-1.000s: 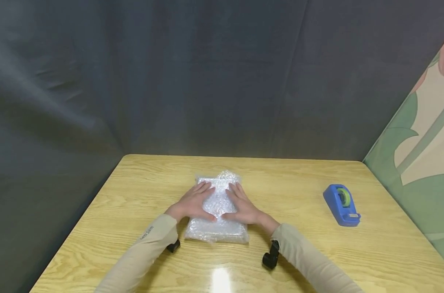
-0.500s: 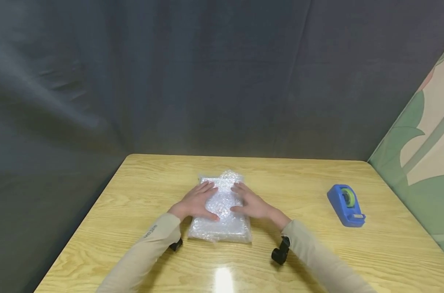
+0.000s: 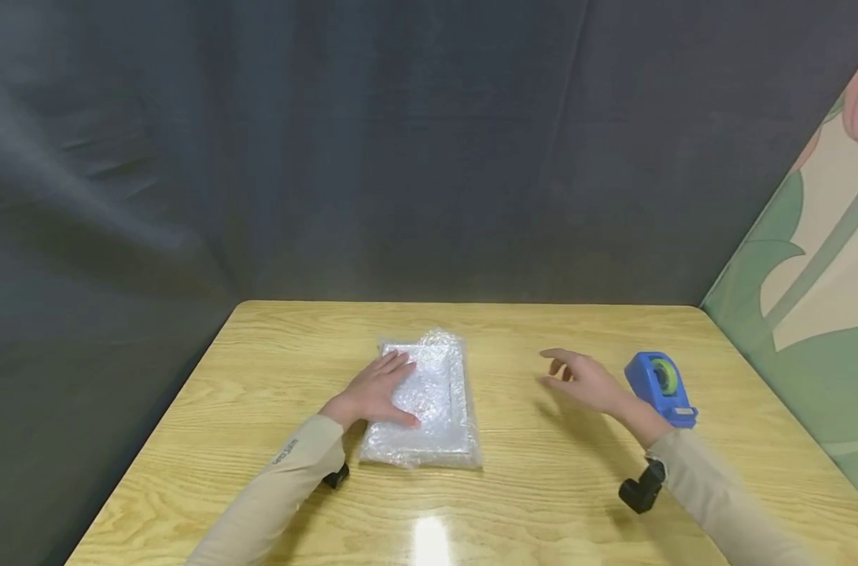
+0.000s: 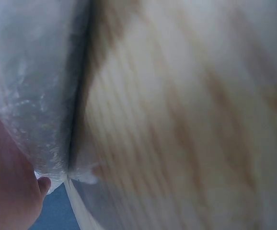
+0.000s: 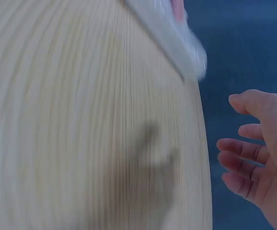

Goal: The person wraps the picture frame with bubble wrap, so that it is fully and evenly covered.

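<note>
A flat rectangular package in clear bubble wrap (image 3: 432, 393) lies on the wooden table, a framed edge showing through the film. My left hand (image 3: 379, 393) rests on its left side with fingers spread and thumb pointing across the middle. In the left wrist view the wrapped side (image 4: 38, 86) rises beside part of that hand (image 4: 9, 177). Held above the table, between the package and a blue tape dispenser (image 3: 658, 389), is my right hand (image 3: 591, 384). Its fingers are loosely bent with nothing in them, as the right wrist view of the hand (image 5: 263, 153) also shows.
The tape dispenser carries a roll of green tape (image 3: 664, 377) and stands on the right part of the table (image 3: 528, 503), partly behind the right forearm. A dark curtain (image 3: 429, 157) hangs behind the table, and a flower-patterned panel (image 3: 825, 299) borders its right side.
My right hand has lifted off the bubble-wrapped package and moved right toward the tape dispenser. The left hand and the package have stayed in place.
</note>
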A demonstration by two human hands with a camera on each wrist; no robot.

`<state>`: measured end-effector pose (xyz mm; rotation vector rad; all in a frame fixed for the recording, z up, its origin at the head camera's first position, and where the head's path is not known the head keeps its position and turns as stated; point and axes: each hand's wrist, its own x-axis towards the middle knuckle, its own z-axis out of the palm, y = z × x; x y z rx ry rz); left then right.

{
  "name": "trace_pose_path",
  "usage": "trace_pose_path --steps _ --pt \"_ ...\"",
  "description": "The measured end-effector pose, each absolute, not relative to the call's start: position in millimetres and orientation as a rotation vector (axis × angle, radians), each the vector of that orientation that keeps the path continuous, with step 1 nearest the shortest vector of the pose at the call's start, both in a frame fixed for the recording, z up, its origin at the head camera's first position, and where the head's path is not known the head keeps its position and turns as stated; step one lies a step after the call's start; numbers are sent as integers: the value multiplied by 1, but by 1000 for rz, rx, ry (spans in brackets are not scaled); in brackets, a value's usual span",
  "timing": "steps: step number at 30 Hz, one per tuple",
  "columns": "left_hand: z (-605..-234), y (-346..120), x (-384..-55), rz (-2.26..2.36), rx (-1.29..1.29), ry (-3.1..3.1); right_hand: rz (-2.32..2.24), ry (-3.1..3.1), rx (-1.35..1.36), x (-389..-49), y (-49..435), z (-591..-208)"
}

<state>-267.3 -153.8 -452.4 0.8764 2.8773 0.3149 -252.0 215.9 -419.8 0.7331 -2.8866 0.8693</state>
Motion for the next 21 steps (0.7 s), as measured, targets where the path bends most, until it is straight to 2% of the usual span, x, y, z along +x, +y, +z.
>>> trace_pose_path --steps 12,21 --pt "-453 -155 -267 300 874 2894 802 -2831 498 -223 335 -416" --pt "-458 -154 -270 314 867 2892 720 -2888 319 -210 379 -429"
